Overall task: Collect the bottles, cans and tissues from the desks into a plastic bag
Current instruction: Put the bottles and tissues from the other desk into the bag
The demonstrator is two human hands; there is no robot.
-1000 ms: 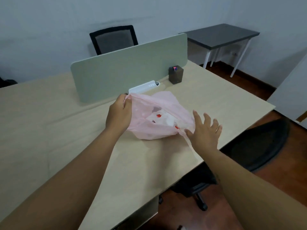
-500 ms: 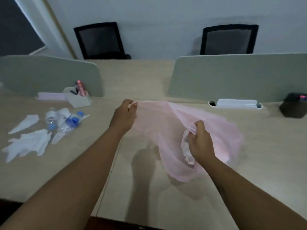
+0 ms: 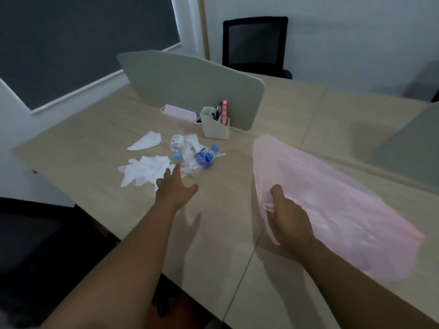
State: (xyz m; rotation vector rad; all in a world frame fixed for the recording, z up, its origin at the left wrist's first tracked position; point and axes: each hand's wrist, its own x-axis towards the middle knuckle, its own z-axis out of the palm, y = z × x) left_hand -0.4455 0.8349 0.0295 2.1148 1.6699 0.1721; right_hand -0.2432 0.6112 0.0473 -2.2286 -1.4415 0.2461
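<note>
The pink plastic bag [image 3: 332, 198] is smearing into blur toward its lower right end, and only pale patches are showing through the film, so what is lying inside is not making itself out; the fingers of your right hand [image 3: 288, 217] are curling into the bag's gathered edge and mostly hiding in its folds; a pale pink flat object [image 3: 179, 112] is sitting at the foot of the grey-green divider [image 3: 190, 86] (too soft to name).

Two clear bottles are lying on the light wooden desk [image 3: 95, 148]; the labelled bottle [image 3: 178, 144] is lying with its blue cap toward you; the crushed bottle [image 3: 203, 159], with a blue label and blue cap, is lying just beside it on the right; a crumpled white tissue heap [image 3: 146, 170] is spreading out to their left, and a single folded tissue [image 3: 146, 141] is lying a little farther back; more tissue is poking out between the bottles.

Your left hand [image 3: 174, 188] is hovering with fingers straight and spread, holding nothing; its fingertips are pointing at the bottles and the heap, which are lying just beyond them; your right hand is gripping the bag over the desk, well to the right of the litter; a white pen holder [image 3: 215, 125] is standing behind the bottles.
</note>
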